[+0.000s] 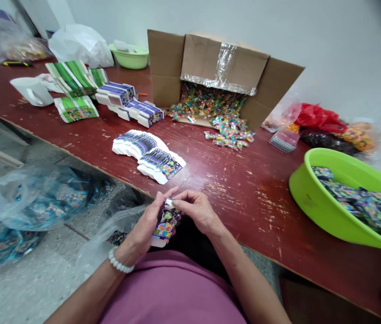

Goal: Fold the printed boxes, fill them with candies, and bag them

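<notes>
Close to my body, just off the table's front edge, a small dark printed candy box is held between both hands. My left hand is wrapped round its left side, a pale beaded bracelet on the wrist. With thumb and forefinger, my right hand pinches the white flap at the box's top end. A white flap also sticks out at the bottom end. Beyond my hands, flat folded boxes of the same dark print lie fanned out in two overlapping rows.
An opened carton spills wrapped candies onto the red table. A green basin with filled boxes stands at right. Banded purple stacks, green stacks and a white mug sit at left. Plastic bags lie on the floor.
</notes>
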